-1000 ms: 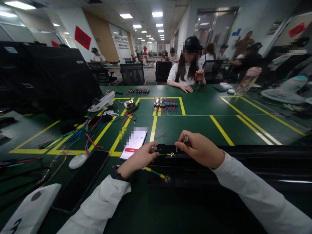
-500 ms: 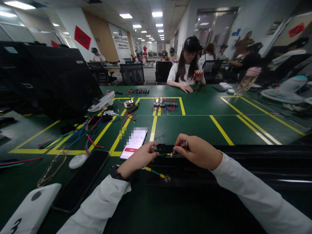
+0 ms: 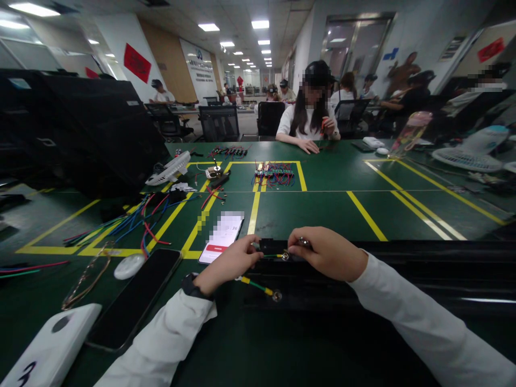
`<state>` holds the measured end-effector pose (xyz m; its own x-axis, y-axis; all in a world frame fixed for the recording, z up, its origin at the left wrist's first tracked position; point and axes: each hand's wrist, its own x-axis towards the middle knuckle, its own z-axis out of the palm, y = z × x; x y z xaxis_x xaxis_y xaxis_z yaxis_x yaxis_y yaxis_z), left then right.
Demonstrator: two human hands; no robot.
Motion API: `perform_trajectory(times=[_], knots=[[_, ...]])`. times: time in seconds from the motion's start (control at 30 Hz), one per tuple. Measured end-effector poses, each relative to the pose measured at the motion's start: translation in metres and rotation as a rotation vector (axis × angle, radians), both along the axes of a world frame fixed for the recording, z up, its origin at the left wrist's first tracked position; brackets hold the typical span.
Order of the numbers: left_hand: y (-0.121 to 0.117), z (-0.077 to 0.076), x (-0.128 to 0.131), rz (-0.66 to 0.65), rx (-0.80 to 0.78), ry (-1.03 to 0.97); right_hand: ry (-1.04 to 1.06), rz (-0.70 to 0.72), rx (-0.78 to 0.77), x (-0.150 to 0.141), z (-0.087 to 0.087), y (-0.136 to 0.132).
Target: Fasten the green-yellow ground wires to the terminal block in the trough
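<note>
My left hand (image 3: 229, 263) is closed in a pinch on a green-yellow wire (image 3: 258, 286) that ends in a ring terminal (image 3: 276, 295). A second short wire with a ring terminal (image 3: 284, 255) lies on a black bar (image 3: 403, 269) stretching to the right. My right hand (image 3: 328, 252) is curled over the bar with a small metal tool or screw (image 3: 304, 242) pinched in its fingers, the tip close to that terminal. What the metal piece is I cannot make out.
A lit phone (image 3: 221, 236) lies just left of my hands; a dark phone (image 3: 135, 298), a white mouse (image 3: 129, 265) and a white box (image 3: 48, 349) sit nearer left. Loose coloured wires (image 3: 133, 220) spread further left. A person (image 3: 310, 115) sits across the green table (image 3: 322, 209).
My right hand has dropped from a raised position onto the bar, bringing the metal piece down beside the terminal. My left hand has stayed put.
</note>
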<state>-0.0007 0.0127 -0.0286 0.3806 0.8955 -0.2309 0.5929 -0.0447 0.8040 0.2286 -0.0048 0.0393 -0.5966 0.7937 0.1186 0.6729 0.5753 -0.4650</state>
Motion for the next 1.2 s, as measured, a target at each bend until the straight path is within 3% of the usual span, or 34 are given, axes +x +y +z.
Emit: perform_trajectory(times=[0.27, 0.67, 1.2], knots=[[0.001, 0.001, 0.000, -0.008, 0.002, 0.014, 0.072, -0.099, -0.016, 0.001, 0.007, -0.001], [-0.001, 0.006, 0.001, 0.005, -0.005, 0.009, -0.012, -0.093, 0.058, -0.007, -0.009, -0.002], [0.000, 0.002, 0.001, 0.005, -0.020, -0.010, 0.030, -0.105, 0.070, -0.004, 0.001, -0.005]])
